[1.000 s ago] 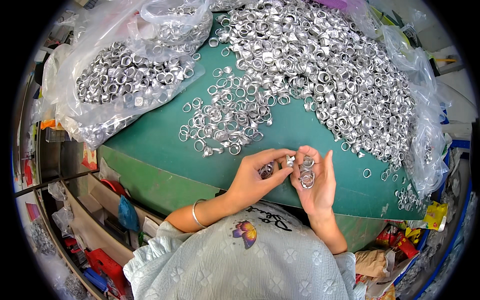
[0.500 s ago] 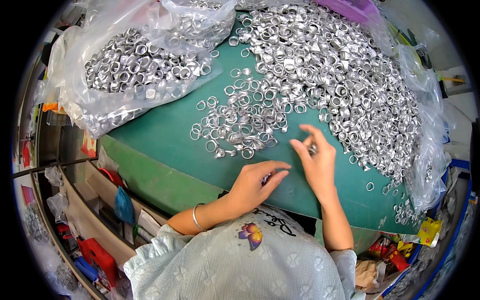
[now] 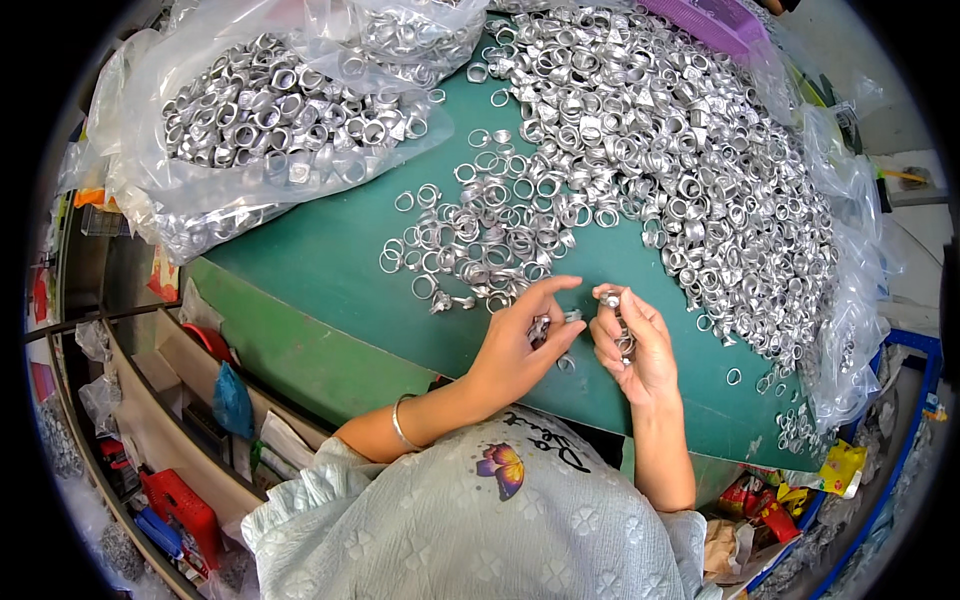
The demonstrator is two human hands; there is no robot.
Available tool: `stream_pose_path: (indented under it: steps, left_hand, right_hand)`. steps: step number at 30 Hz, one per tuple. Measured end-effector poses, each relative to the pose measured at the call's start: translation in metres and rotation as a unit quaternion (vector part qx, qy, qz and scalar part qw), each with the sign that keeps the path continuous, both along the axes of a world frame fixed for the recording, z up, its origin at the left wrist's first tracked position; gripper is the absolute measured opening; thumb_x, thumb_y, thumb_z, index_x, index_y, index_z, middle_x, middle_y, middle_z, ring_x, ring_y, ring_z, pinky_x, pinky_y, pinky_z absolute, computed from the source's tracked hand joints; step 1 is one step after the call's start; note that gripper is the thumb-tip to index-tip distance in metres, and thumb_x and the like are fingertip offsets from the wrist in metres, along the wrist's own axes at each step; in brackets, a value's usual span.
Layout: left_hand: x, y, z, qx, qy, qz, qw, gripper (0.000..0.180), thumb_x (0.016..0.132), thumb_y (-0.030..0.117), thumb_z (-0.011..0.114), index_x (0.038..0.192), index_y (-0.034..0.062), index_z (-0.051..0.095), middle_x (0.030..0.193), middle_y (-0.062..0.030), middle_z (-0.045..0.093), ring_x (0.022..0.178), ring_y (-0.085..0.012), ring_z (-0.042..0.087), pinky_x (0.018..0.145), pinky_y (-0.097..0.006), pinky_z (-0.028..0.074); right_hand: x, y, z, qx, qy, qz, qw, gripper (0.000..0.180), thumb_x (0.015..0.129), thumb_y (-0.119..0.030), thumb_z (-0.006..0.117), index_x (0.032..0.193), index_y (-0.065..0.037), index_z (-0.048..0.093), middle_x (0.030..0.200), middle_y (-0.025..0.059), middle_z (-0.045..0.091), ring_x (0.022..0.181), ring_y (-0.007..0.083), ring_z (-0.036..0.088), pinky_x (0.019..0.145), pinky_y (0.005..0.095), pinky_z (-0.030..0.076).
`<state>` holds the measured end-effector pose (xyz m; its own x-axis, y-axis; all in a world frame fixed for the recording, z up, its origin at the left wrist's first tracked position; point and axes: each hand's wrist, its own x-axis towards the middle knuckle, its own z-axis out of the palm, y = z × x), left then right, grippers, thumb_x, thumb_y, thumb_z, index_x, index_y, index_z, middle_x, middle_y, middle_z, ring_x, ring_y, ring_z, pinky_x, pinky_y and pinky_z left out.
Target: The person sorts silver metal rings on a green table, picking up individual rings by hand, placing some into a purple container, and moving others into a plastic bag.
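My left hand (image 3: 512, 350) is curled round several silver-coloured metal rings (image 3: 541, 330), with thumb and forefinger parted at the front. One more ring (image 3: 567, 364) shows just under its thumb; whether it lies on the table or falls, I cannot tell. Close by on the right, my right hand (image 3: 645, 350) pinches a ring (image 3: 610, 299) between thumb and fingertip, while more rings (image 3: 626, 345) sit in its bent fingers. Both hands are over the near part of the green table (image 3: 340, 260). Just beyond them lies a small loose group of rings (image 3: 490, 225).
A large heap of rings (image 3: 680, 150) covers the far and right side. Clear plastic bags of rings (image 3: 250, 110) stand at the far left. A purple basket (image 3: 710, 22) is at the back. Drawers (image 3: 200, 390) are at the left; a blue-framed crate (image 3: 915, 345) is at the right.
My right hand has drawn back toward me and now pinches a ring at its fingertips. My left hand has risen slightly and opened its thumb and forefinger, showing the rings inside.
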<state>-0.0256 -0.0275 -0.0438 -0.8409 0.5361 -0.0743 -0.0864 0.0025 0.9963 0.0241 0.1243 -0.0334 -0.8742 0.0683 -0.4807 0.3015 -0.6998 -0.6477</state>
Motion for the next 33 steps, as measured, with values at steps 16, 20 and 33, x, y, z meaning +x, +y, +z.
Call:
stream_pose_path:
  steps: [16, 20, 33]
  left_hand:
    - [0.005, 0.007, -0.003, 0.027, 0.043, -0.040, 0.998, 0.041, 0.072, 0.001, 0.066, 0.112, 0.0046, 0.054, 0.060, 0.0042, 0.037, 0.057, -0.0030, 0.035, 0.052, -0.018, 0.030]
    - [0.007, 0.008, 0.003, 0.025, 0.044, -0.028, 0.998, 0.039, 0.071, 0.001, 0.067, 0.109, 0.0044, 0.056, 0.059, 0.0041, 0.036, 0.056, -0.0033, 0.035, 0.051, -0.019, 0.030]
    - [0.021, -0.006, -0.005, -0.259, 0.285, -0.177, 0.906, 0.036, 0.072, 0.016, 0.067, 0.104, 0.0068, 0.055, 0.077, -0.0091, 0.056, 0.060, -0.0273, 0.056, 0.051, -0.038, 0.043]
  right_hand:
    - [0.022, -0.010, -0.004, -0.154, 0.003, 0.004, 0.988, 0.031, 0.092, -0.025, 0.043, 0.106, 0.002, 0.050, 0.064, 0.0010, 0.044, 0.044, 0.0080, 0.038, 0.036, 0.0199, 0.028]
    - [0.027, -0.009, -0.008, -0.220, 0.032, 0.007, 0.975, 0.030, 0.091, -0.026, 0.043, 0.102, 0.002, 0.051, 0.064, 0.0023, 0.044, 0.043, 0.0099, 0.040, 0.035, 0.0201, 0.028]
    - [-0.008, 0.011, -0.015, 0.814, 0.065, 0.054, 0.575, 0.011, 0.076, -0.008, 0.064, 0.086, -0.004, 0.061, 0.064, 0.0068, 0.053, 0.050, 0.0159, 0.048, 0.047, 0.0277, 0.037]
